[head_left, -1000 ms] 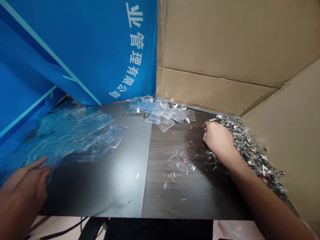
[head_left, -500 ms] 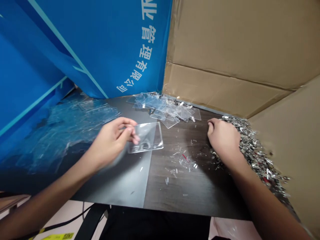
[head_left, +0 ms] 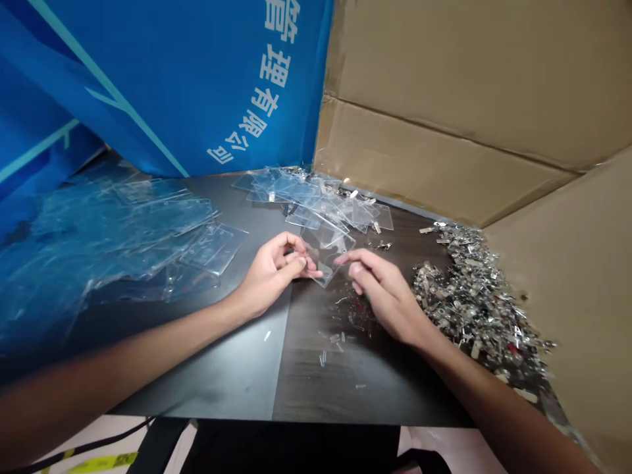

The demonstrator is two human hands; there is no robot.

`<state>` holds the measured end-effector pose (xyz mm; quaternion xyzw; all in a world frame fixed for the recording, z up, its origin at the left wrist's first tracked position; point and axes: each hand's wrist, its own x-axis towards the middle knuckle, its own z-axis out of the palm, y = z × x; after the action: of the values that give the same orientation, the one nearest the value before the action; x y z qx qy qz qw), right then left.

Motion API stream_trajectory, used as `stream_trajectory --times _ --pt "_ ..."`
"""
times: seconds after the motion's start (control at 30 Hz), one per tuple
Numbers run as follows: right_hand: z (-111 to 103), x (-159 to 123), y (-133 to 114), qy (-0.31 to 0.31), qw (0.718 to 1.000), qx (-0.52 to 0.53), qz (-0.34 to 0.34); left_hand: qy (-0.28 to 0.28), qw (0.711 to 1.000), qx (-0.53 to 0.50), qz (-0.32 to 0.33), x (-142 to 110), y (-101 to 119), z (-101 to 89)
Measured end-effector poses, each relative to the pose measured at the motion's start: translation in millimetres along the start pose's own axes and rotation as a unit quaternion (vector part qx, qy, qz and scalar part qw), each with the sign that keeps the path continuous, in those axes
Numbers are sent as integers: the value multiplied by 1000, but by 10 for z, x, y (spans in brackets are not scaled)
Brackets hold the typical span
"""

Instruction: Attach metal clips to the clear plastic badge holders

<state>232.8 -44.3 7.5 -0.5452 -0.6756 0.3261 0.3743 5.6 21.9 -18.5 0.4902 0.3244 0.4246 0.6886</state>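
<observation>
Head view: looking down on a dark desk (head_left: 222, 388), its left part smooth and grey, its right part wood-grained.
Left hand (head_left: 274, 273): fingers curled and pinching the lower left edge of a clear plastic card sleeve (head_left: 326, 263).
Right hand (head_left: 388, 293): fingers extended, tips at the sleeve's right edge; cannot tell whether they grip it.
Sleeve position: mid-frame between the hands, tilted, its upper edge overlapping the pile behind it.
Upper middle: a loose pile of clear sleeves (head_left: 316, 201), just beyond the hands.
Left of frame: a wider spread of clear sleeves (head_left: 148, 237), lying on blue plastic sheeting (head_left: 39, 276).
Right of frame: a heap of small metal clips (head_left: 469, 296), just beside the right hand.
Below the hands: scattered small clear plastic bits (head_left: 336, 342) on the wood-grained part.
Behind: a blue banner with white Chinese characters (head_left: 197, 79), upper left, meeting cardboard sheets (head_left: 444, 112), upper right.
Below the desk edge: a black cable (head_left: 89, 444) and a yellow strap (head_left: 99, 463).
</observation>
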Motion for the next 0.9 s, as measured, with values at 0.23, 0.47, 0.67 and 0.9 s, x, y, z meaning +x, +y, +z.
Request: stream_trajectory --times 0.23,0.47,0.67,0.9 --pt "160 -53 -1 154 971 -87 -161 -60 992 90 65 -90 -36 -21" --pt "134 -84 103 195 904 -174 -339 -129 983 126 40 -148 33 -54" --pt "98 -149 200 124 894 -194 -384 -176 971 160 -7 -264 76 42" --pt "121 -120 4 158 946 -152 -239 -188 972 124 65 -199 45 -54"
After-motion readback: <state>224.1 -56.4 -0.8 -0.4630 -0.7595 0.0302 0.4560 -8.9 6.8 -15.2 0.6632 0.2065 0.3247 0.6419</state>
